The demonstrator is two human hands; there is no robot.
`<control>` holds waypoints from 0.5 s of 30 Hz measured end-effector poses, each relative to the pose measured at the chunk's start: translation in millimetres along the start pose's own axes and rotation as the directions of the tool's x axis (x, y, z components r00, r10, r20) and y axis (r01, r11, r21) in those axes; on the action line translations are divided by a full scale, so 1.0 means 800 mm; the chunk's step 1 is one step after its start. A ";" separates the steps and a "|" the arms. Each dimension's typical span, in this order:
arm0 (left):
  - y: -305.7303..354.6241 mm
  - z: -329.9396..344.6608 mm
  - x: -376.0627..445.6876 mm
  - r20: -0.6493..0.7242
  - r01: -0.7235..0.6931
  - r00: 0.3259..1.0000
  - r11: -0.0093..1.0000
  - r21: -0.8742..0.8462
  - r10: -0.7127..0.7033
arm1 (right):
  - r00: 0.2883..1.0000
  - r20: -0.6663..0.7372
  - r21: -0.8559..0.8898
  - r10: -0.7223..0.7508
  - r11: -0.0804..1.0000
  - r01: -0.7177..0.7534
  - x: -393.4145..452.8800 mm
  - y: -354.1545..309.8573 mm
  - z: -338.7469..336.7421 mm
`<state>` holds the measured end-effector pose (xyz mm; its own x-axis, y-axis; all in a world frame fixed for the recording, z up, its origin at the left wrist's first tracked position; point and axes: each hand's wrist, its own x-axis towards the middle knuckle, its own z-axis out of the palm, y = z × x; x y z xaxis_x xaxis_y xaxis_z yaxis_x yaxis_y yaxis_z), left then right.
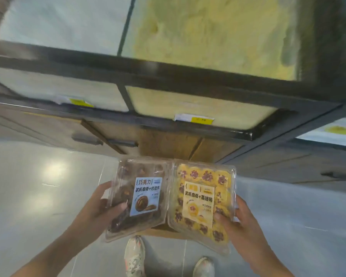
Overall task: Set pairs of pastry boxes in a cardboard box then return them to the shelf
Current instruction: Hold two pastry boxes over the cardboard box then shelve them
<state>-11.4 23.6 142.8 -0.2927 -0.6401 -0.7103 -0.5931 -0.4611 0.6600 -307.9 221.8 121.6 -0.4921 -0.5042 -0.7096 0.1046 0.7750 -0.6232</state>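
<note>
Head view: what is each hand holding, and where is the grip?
Left hand grips the chocolate pastry box at its left edge; right hand grips the yellow pastry box at its right edge.

Chocolate pastry box (140, 196): clear glossy plastic, pale blue paper label; under left-hand fingers (119, 207).
Yellow pastry box (203, 200): clear glossy plastic, cream paper label; under right-hand fingers (221, 216).
Shelf (168, 76), beyond fingers: dark matt frame, glossy panes.
Floor (38, 186): smooth, glossy grey tile.
Cabinet (168, 144): matt brown wood.
</note>
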 end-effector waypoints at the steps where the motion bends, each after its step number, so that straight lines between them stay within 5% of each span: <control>1: 0.016 -0.005 -0.027 -0.011 -0.013 1.000 1.000 -0.020 0.013 | 1.000 -0.006 0.005 -0.010 1.000 0.010 -0.024 -0.016 -0.015; 15: 0.228 -0.060 -0.322 -0.185 -0.395 0.906 0.917 -0.053 0.380 | 0.883 0.006 0.081 -0.470 0.880 0.468 -0.319 -0.235 -0.192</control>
<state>-8.4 75.0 457.5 -0.3517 -0.8692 -0.3475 -0.3882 -0.2024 0.8991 -334.7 263.1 469.9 -0.4786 -0.8116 -0.3351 -0.0686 0.4150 -0.9072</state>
